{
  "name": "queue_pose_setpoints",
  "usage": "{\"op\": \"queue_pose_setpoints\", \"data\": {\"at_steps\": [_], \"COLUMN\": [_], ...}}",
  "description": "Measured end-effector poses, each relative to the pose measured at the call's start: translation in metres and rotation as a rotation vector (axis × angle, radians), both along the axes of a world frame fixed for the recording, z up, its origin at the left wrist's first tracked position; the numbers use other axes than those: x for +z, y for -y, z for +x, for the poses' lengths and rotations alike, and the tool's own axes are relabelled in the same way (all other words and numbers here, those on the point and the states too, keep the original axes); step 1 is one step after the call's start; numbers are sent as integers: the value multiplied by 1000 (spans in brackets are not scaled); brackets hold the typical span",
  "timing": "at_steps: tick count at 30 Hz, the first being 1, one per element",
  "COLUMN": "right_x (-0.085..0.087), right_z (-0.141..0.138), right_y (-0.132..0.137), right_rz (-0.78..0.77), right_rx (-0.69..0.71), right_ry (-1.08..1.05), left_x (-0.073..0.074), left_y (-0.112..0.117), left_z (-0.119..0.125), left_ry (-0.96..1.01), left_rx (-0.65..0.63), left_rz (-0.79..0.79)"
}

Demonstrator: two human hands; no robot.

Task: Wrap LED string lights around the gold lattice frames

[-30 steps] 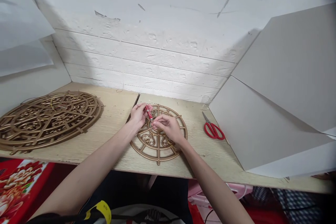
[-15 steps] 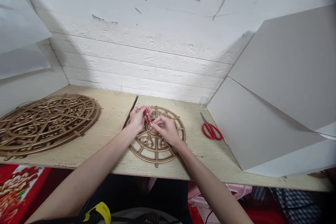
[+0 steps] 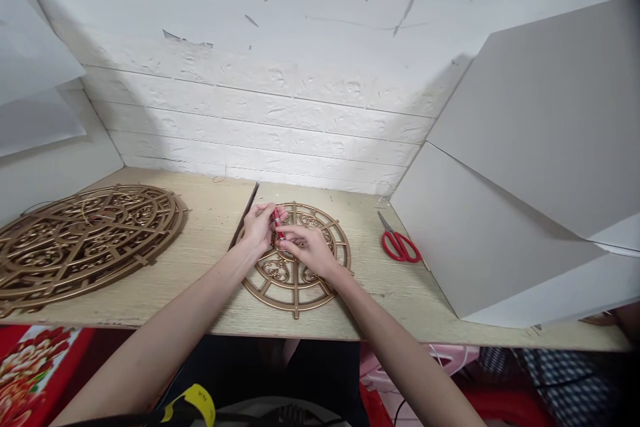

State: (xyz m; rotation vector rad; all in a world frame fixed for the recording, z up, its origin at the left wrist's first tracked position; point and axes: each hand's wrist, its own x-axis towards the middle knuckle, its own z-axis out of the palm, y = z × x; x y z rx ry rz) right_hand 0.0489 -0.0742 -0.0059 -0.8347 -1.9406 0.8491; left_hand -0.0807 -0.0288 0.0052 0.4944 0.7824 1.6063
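A small round gold openwork disc [image 3: 295,280] lies flat on the wooden table [image 3: 210,227] in front of me. Both hands meet over its middle. My left hand [image 3: 259,225] pinches the upper end of a small red tube-like object [image 3: 277,223]. My right hand [image 3: 309,248] holds its lower end with fingertips pressed near the disc's centre. What the red object is exactly I cannot tell. My forearms reach in from the bottom edge.
A stack of larger gold openwork discs [image 3: 85,237] lies at the left. Red-handled scissors [image 3: 397,243] rest right of the small disc. Grey boards [image 3: 500,213] lean at the right, a white brick-pattern wall [image 3: 280,107] stands behind, and red printed material [image 3: 30,367] sits below the table's left edge.
Both hands stay on the red object over the disc's centre, with only slight finger shifts. The view has drifted a little, sliding everything left.
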Motion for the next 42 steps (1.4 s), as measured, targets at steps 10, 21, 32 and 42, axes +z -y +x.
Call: {"op": "queue_pose_setpoints", "data": {"at_steps": [10, 21, 32, 42], "right_x": [-1, -3, 5, 23], "right_z": [2, 6, 3, 31], "right_y": [0, -2, 5, -3], "right_rz": [135, 145, 185, 38], "right_rx": [-52, -37, -122, -225], "right_ry": [45, 26, 8, -422], "left_x": [3, 0, 3, 7], "left_y": [5, 6, 2, -5], "left_z": [1, 1, -3, -16], "left_ry": [-83, -186, -246, -106], "left_rx": [-62, -74, -11, 19], "left_rz": [-12, 37, 118, 20]}}
